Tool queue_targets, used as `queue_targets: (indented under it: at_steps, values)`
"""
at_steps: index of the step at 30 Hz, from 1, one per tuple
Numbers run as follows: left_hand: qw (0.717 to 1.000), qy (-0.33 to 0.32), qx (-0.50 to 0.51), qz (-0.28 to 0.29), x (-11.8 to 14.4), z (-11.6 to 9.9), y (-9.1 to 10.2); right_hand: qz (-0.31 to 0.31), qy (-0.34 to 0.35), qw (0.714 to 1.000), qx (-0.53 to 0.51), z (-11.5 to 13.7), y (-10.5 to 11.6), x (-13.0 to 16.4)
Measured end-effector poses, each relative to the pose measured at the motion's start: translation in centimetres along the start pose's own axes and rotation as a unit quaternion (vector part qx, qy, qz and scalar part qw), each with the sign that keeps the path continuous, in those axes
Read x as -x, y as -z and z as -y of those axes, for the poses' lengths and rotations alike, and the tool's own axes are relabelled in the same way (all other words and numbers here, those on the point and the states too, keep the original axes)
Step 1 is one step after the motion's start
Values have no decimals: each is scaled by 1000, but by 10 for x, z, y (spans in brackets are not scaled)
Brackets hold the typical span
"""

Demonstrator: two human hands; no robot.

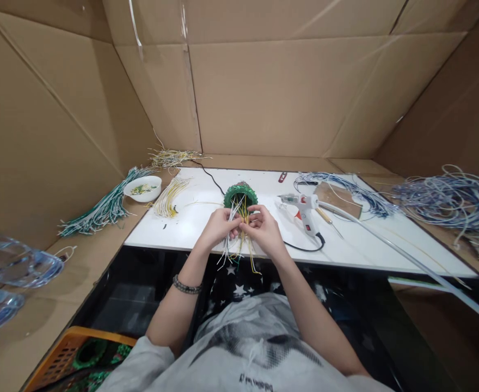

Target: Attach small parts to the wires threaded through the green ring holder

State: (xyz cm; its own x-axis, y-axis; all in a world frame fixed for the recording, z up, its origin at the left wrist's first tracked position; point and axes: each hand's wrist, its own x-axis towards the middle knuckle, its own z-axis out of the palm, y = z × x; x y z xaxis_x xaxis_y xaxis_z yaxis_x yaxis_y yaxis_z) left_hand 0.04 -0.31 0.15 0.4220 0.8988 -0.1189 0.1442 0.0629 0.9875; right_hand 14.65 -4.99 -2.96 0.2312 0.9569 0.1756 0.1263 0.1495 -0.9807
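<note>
A small green woven basket [240, 194] lies on its side on the white tabletop [357, 245], its mouth toward me. White and yellow strands [239, 239] stream out of it over the table's front edge. My left hand [220, 227] and my right hand [264, 228] meet just in front of the basket, both pinching these strands between the fingers. A beaded bracelet sits on my left wrist.
A white hot glue gun [305, 209] with a black cord lies right of the basket. Yellow strands [169, 197], a white bowl [142, 188] and a green-white bundle [100, 209] lie left. Blue-white bundles [447, 198] sprawl right. An orange crate [60, 359] is lower left. Cardboard walls surround.
</note>
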Motion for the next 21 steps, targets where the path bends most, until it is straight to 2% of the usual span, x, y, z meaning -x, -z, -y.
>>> queue_targets:
  at_steps: [7, 21]
  values:
    - [1000, -9, -1, -5, -3, 7, 2, 5, -6, 999, -32, 4, 0, 2]
    - [999, 0, 34, -16, 2, -7, 0, 7, -25, 999, -47, 8, 1, 3]
